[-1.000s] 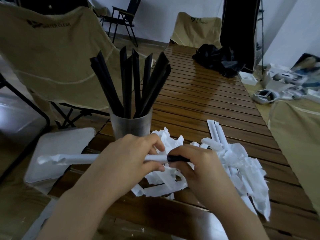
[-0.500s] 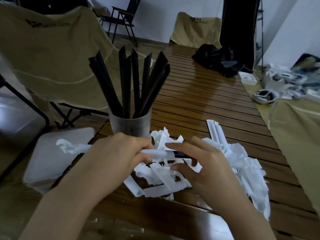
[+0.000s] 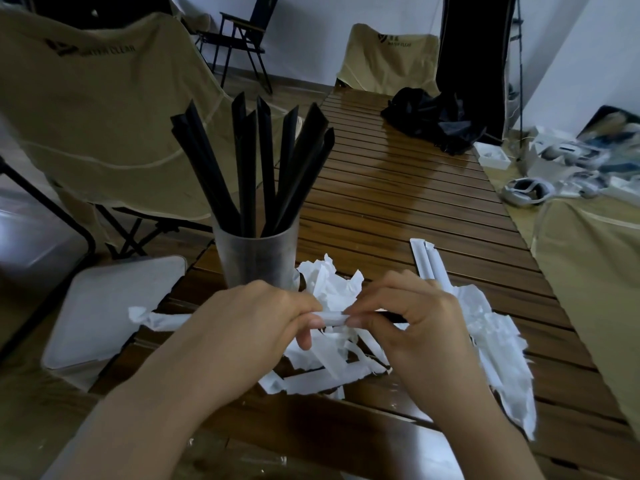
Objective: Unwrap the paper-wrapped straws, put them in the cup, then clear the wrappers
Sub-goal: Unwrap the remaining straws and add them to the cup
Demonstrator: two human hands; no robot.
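I count eight black straws (image 3: pixel 246 174) in cup (image 3: pixel 256 261); two wrapped straws (image 3: pixel 433 268) on worktop (image 3: pixel 398 188). Left hand (image 3: pixel 242 327) and right hand (image 3: pixel 415 327) fingers clamped on one half-wrapped straw (image 3: pixel 332 318).

A paper-wrapped straw (image 3: pixel 330 318) is held level between the left hand (image 3: pixel 242 327) and right hand (image 3: pixel 412 320), a bit of black showing by the right fingers. The cup (image 3: pixel 256 261) of upright black straws (image 3: pixel 256 168) is seen just beyond the left hand. Torn white wrappers (image 3: pixel 491 341) are piled under and right of both hands, with two wrapped straws (image 3: pixel 429 268) past the right hand.
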